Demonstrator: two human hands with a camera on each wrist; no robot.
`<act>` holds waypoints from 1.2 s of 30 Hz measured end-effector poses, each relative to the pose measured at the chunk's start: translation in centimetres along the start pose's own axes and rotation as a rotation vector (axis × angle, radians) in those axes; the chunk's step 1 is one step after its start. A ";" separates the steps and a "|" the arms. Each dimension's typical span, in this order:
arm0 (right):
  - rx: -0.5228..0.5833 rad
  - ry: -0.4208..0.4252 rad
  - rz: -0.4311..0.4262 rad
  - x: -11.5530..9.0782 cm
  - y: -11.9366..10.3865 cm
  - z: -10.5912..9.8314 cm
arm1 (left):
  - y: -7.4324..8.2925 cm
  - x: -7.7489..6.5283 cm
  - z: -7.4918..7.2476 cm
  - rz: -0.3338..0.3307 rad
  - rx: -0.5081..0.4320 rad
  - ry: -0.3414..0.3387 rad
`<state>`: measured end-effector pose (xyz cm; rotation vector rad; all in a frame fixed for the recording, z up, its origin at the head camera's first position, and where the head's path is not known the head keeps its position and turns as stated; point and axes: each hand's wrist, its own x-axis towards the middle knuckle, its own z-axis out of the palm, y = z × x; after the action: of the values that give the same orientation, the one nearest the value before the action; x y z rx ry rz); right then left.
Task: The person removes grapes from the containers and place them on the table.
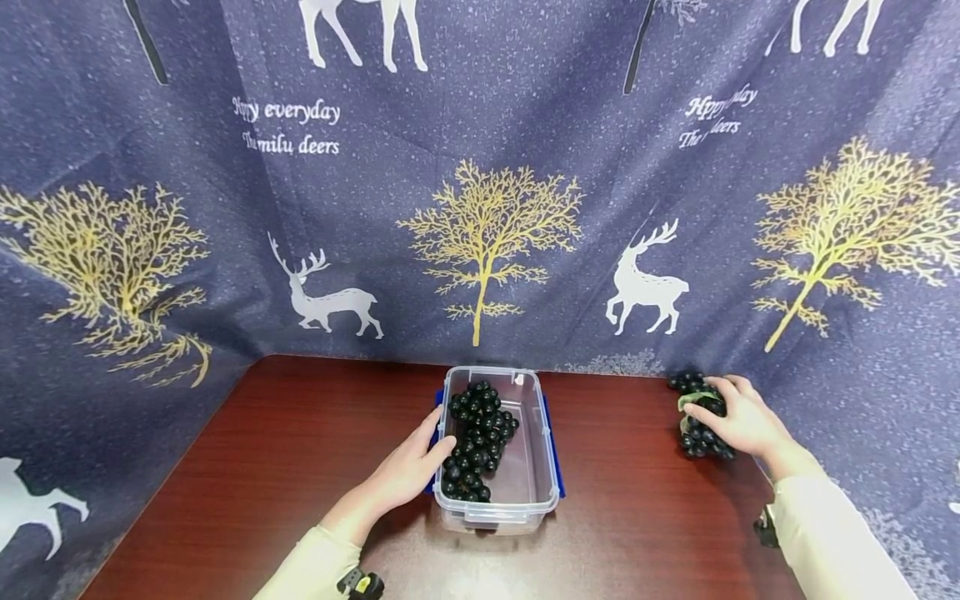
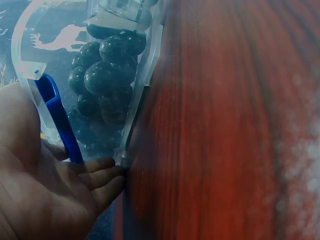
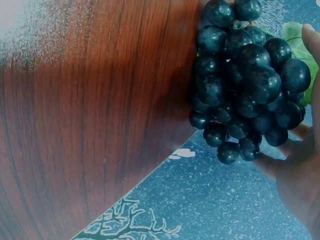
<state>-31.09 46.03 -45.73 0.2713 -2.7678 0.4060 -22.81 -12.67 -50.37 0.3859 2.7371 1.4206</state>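
A clear plastic container (image 1: pixel 495 521) with blue side latches (image 2: pixel 62 120) stands on the table, holding a bunch of dark grapes (image 1: pixel 476 450) along its left side. My left hand (image 1: pixel 408 467) grips the container's left wall, thumb over the rim and fingers along the outside below the latch. At the table's far right, my right hand (image 1: pixel 746 421) holds a second bunch of dark grapes (image 3: pixel 250 85), thumb on one side and fingers on the other. A green leaf (image 3: pixel 300 55) shows at the top of that bunch, partly covered by the hand.
The reddish-brown wooden table (image 1: pixel 300 433) ends at a blue cloth (image 1: pixel 510 125) printed with deer and trees, which hangs behind and on both sides. The right-hand bunch lies close to the table's right edge and the cloth.
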 end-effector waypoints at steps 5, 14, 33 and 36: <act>0.001 0.025 -0.027 0.0 0.1 0.1 | -0.1 0.0 0.0 -0.002 0.006 0.001; 0.011 0.039 -0.036 0.2 -0.5 -0.5 | -0.1 0.0 -0.1 -0.010 0.008 -0.008; 0.007 0.080 -0.121 0.7 -3.1 -0.9 | 0.0 0.0 -0.1 -0.001 -0.007 -0.007; 0.010 0.077 -0.126 0.9 -3.6 -0.9 | 0.0 0.0 -0.1 0.006 -0.016 -0.007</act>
<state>-30.82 42.79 -43.68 0.4209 -2.6564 0.3901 -22.81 -12.71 -50.33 0.3977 2.7194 1.4387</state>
